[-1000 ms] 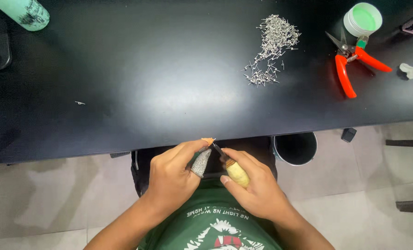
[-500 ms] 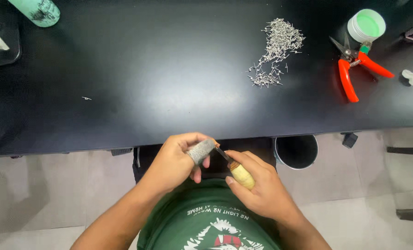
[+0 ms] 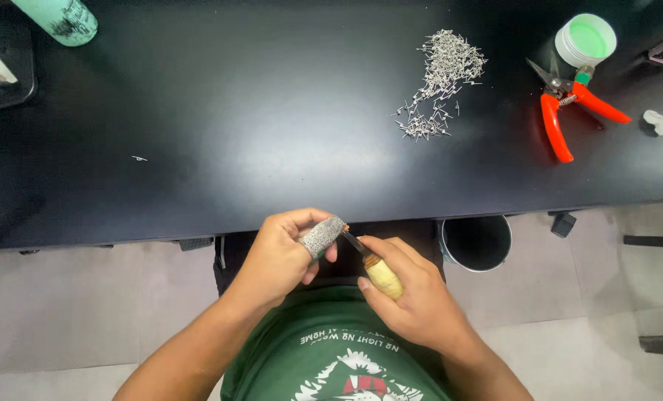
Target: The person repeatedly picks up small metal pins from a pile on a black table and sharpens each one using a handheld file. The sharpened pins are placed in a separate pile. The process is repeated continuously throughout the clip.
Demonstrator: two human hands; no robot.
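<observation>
Two hands work close together below the near edge of the black table point(image 3: 197, 186), in the single head view. Left hand point(image 3: 283, 256): fingers curled, pinching a small item at the fingertips (too small to identify); its thumb wears a grey woven guard point(image 3: 322, 236). Right hand point(image 3: 413, 301): fingers clenched round a small knife point(image 3: 372, 266) with a rounded, pale wooden handle; the short dark blade points at the guard and nearly touches it.

Compared with half a second ago, the guarded thumb has extended toward the blade tip and the left fingers have opened slightly; the knife hand has hardly shifted. Judged from this, the blade is being set against the pinched item.

On the table, well beyond the hands: a loose heap of thin, bright metal pins point(image 3: 439, 78); right of it, orange-handled snips point(image 3: 569, 111) and a round white tub with green contents point(image 3: 585, 38). A cylindrical metal bin point(image 3: 476, 241) stands under the table edge.
</observation>
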